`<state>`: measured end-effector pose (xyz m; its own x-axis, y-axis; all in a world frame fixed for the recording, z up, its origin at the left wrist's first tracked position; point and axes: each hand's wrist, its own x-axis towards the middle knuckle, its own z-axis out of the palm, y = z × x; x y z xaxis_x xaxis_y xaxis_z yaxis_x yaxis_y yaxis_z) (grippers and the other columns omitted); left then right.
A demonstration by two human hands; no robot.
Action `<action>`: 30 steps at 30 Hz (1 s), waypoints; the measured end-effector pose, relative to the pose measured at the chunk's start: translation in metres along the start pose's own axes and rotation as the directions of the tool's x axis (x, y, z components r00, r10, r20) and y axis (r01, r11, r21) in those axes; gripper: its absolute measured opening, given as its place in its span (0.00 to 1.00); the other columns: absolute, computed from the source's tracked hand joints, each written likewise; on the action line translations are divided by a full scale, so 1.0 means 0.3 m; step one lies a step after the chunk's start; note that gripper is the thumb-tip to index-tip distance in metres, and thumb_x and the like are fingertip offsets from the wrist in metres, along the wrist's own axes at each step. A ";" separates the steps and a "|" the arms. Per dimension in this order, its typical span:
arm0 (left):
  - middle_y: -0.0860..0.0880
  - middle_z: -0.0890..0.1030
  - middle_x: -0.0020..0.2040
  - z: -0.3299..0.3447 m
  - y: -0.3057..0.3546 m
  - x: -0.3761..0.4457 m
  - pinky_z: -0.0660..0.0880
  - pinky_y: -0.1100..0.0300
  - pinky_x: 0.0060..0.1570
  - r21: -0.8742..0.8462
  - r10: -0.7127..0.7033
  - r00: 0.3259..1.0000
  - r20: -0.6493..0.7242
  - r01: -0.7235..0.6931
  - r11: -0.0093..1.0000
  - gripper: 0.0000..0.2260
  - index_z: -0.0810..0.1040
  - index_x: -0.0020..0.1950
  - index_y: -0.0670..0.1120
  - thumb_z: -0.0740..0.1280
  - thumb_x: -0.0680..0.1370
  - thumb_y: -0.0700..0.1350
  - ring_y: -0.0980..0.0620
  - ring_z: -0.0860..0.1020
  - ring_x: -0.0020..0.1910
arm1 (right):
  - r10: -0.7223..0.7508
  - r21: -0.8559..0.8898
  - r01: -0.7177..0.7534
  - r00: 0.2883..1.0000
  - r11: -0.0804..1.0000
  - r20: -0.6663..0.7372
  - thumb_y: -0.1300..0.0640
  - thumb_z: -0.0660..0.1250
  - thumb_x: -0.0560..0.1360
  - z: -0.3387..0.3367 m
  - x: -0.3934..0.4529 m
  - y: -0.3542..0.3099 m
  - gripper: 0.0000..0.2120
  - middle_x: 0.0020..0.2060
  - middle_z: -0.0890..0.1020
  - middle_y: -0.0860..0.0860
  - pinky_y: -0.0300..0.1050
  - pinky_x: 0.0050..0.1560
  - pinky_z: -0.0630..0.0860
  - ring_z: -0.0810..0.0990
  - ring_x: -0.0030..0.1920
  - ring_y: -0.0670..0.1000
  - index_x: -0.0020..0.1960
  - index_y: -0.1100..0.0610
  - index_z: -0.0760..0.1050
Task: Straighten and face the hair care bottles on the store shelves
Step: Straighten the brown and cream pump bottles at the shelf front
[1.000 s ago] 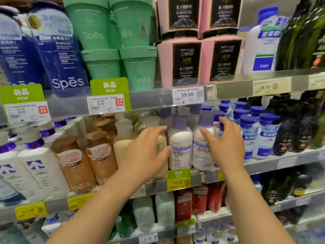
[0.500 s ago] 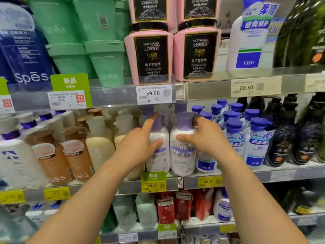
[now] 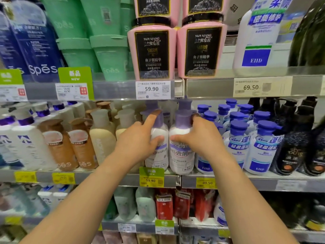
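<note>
Two white bottles with lilac pump caps stand side by side at the front of the middle shelf (image 3: 123, 179). My left hand (image 3: 139, 140) grips the left lilac bottle (image 3: 159, 155), thumb across its front and index finger up on the cap. My right hand (image 3: 198, 138) grips the right lilac bottle (image 3: 181, 155) at the shoulder, thumb on its front and fingers round the far side. Both labels face forward. More lilac-capped bottles stand behind them, partly hidden.
Cream bottles (image 3: 102, 140) and brown Spes bottles (image 3: 59, 147) stand to the left, white bottles with blue caps (image 3: 262, 150) and black bottles (image 3: 295, 147) to the right. Pink jars (image 3: 153, 53) and green tubs (image 3: 110, 55) fill the shelf above. Red bottles (image 3: 165, 206) sit below.
The view has moved closer to the shelf. Both hands closed round the two lilac-capped bottles and keep their hold, the left index finger now resting on the cap.
</note>
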<state>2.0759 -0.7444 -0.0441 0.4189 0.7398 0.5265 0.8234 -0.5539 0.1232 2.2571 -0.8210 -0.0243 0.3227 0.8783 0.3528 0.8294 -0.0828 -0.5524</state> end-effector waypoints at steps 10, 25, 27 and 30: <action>0.47 0.79 0.46 -0.003 0.007 -0.006 0.78 0.51 0.39 0.097 -0.009 0.999 -0.044 0.014 0.995 0.34 0.46 0.76 0.62 0.61 0.75 0.66 0.44 0.79 0.45 | -0.071 0.045 0.064 0.985 0.997 0.155 0.45 0.77 0.69 -0.040 0.027 0.022 0.26 0.55 0.82 0.50 0.46 0.43 0.77 0.79 0.48 0.50 0.62 0.52 0.74; 0.56 0.76 0.66 -0.093 -0.188 -0.241 0.77 0.55 0.46 -0.246 0.091 0.996 -0.016 -0.092 0.965 0.31 0.53 0.77 0.63 0.65 0.78 0.57 0.58 0.74 0.44 | 0.083 -0.185 -0.132 0.964 0.974 -0.252 0.36 0.65 0.76 -0.007 -0.045 -0.112 0.24 0.44 0.82 0.58 0.51 0.40 0.72 0.77 0.45 0.61 0.54 0.57 0.80; 0.59 0.76 0.65 -0.106 -0.260 -0.277 0.75 0.59 0.45 -0.261 0.056 0.998 -0.022 -0.060 0.964 0.26 0.62 0.75 0.60 0.65 0.78 0.57 0.64 0.70 0.44 | 0.111 -0.101 -0.155 0.932 0.983 -0.345 0.38 0.65 0.76 0.012 -0.059 -0.167 0.23 0.52 0.80 0.62 0.57 0.45 0.75 0.79 0.51 0.65 0.58 0.57 0.78; 0.60 0.78 0.62 -0.125 -0.381 -0.319 0.75 0.60 0.45 -0.253 0.015 1.000 0.009 -0.012 0.967 0.20 0.70 0.70 0.59 0.64 0.78 0.58 0.69 0.68 0.41 | 0.143 0.050 -0.135 0.883 0.990 -0.447 0.39 0.65 0.75 0.039 -0.072 -0.229 0.24 0.59 0.78 0.61 0.65 0.52 0.77 0.77 0.57 0.66 0.65 0.51 0.73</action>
<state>1.9273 -0.7661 -0.0771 0.4344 0.7351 0.5205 0.6945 -0.6414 0.3261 2.1879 -0.8289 -0.0027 0.6074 0.5535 0.5698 0.7544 -0.1774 -0.6320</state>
